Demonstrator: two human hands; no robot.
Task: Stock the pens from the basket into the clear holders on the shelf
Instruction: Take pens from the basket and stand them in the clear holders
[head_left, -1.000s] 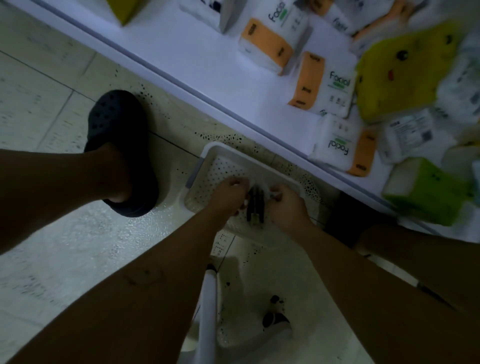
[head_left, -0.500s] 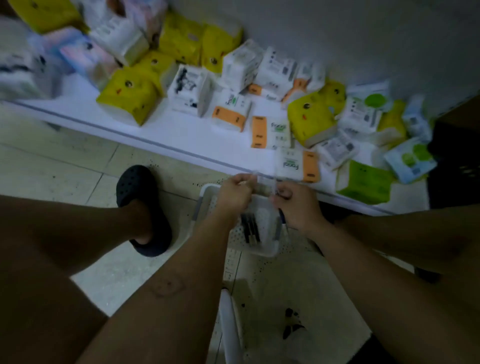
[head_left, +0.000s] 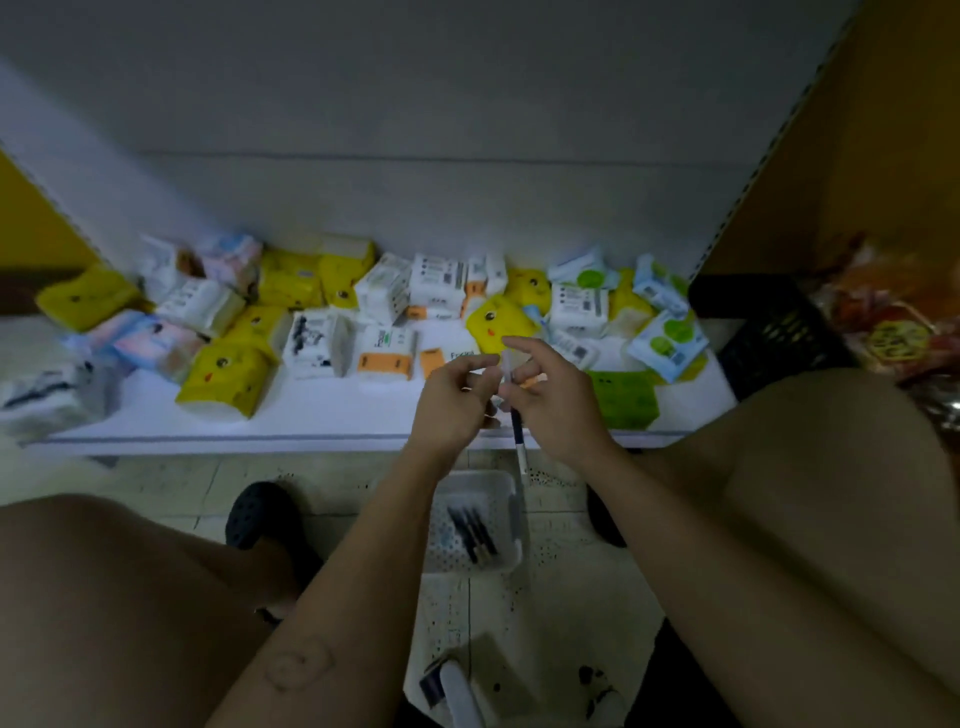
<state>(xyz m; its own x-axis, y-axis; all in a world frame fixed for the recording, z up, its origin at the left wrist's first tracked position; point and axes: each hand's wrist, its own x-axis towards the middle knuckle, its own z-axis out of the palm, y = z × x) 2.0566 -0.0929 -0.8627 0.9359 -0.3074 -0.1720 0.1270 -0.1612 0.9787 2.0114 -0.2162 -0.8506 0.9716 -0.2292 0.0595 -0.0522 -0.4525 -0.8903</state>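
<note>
White perforated plastic basket: stands on the tiled floor between my knees, just in front of the shelf edge.

Contents of basket: a few dark loose pens, lying side by side on its bottom, towards the right half.

Item in hand: one pen, held roughly upright above the shelf's front edge and over the basket. It has a clear top, a dark barrel and a white lower end, and its tip hangs near the basket's far right corner.

Left hand: fingers curled in narrow against the pen's upper part.

Right hand: lower fingers and thumb pinch the barrel, and the forefinger is stretched out above the clear top.

Shelf stock: tissue packs in yellow, white, orange-banded and green, heaped loosely along the back half. The front strip is bare white.

Also noted: black slotted crate at the right end of the shelf; dark shoe on the floor, left of the basket.
</note>
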